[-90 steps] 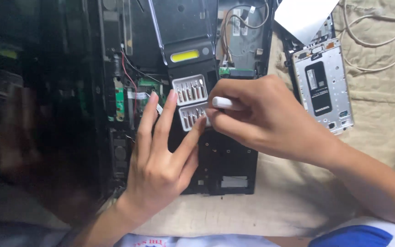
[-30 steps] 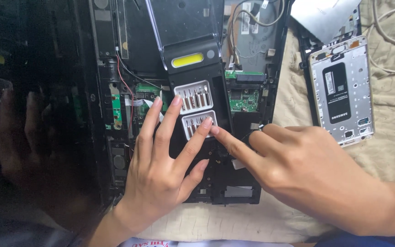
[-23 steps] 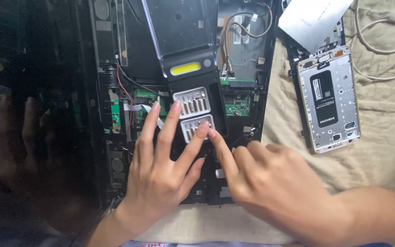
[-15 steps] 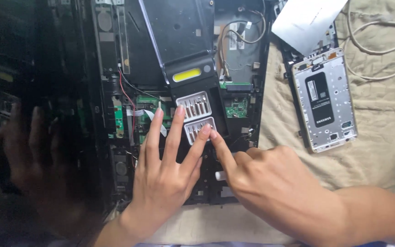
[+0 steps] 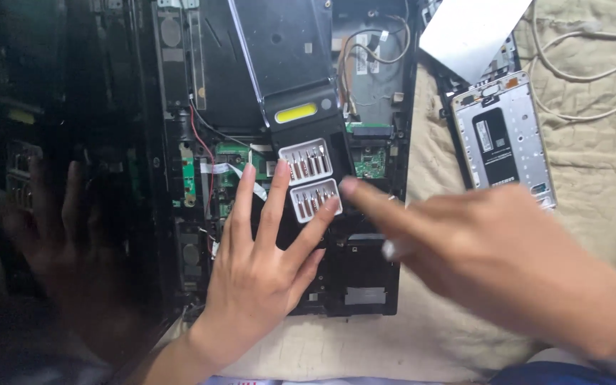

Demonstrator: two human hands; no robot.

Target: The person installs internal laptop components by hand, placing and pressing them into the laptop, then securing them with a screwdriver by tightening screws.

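The left hand (image 5: 262, 274) lies open, fingers spread on the black bit case (image 5: 311, 178) resting on the opened laptop (image 5: 201, 142). The blurred right hand (image 5: 493, 257), forefinger extended, touches the case's right edge. Everything sits on beige cloth (image 5: 593, 157), a phone frame (image 5: 504, 139) far right.

- Beige cloth (image 5: 593, 178) covers the surface.
- Opened black laptop (image 5: 365, 285) lies on it.
- Phone frame (image 5: 502, 139) beside the laptop.
- Pale cable (image 5: 579, 36) near the phone frame.

Soft, even daylight, with motion blur on one side

The right hand (image 5: 507, 264) is being smeared by motion blur, the beige woven cloth (image 5: 593, 164) is being lit brightly, and the glossy black screen panel (image 5: 51, 178) is being left dim, a faint hand reflection being shown.
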